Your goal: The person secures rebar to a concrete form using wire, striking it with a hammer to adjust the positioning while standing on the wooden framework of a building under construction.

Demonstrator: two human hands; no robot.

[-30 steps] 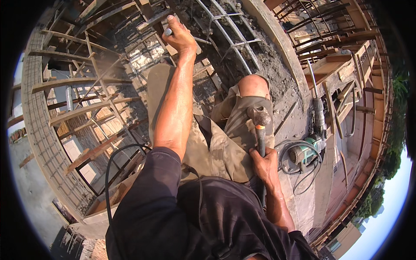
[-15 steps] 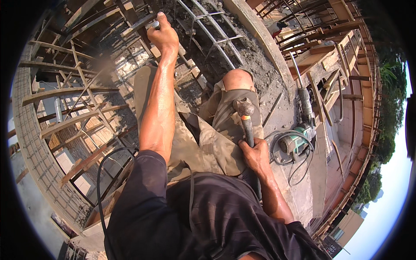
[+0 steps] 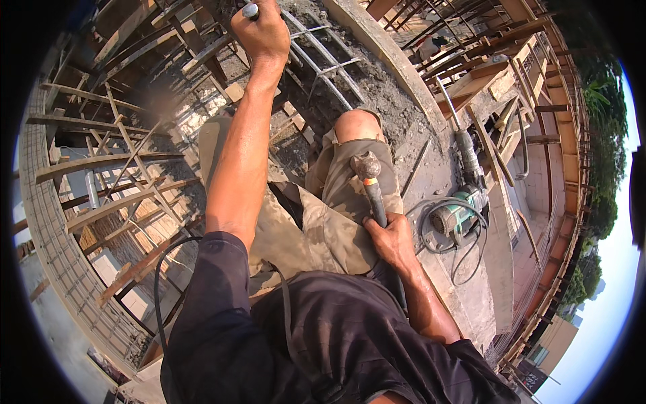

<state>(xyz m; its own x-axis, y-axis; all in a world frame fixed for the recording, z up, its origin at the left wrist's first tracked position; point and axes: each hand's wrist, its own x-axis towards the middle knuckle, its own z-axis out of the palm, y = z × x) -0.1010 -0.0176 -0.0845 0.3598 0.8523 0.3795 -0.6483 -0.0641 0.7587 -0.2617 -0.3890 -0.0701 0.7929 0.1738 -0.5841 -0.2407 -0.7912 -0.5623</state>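
My left hand (image 3: 261,35) is stretched far out at the top of the view, its fingers wrapped round a metal rod. Only the rod's round, bright end (image 3: 250,11) shows above the fist; its lower part is hidden. By my right thigh, my right hand (image 3: 393,238) grips a hammer (image 3: 375,195) around its dark handle. The worn steel hammer head (image 3: 365,165) points away from me, over my trouser leg, with an orange and yellow band just under it. Beyond my knee, steel reinforcing bars (image 3: 323,57) run along a rough concrete trench.
A green demolition hammer drill (image 3: 459,217) with a long bit and coiled black cable lies on the concrete at my right. Timber props and planks (image 3: 114,158) crisscross over a drop to the left. Wooden formwork boards (image 3: 494,77) stand at the far right. A loose cable (image 3: 158,289) loops by my left arm.
My left hand with the metal rod has moved farther away, toward the top edge. The right hand still holds the hammer, nearly in place. The view has shifted slightly.
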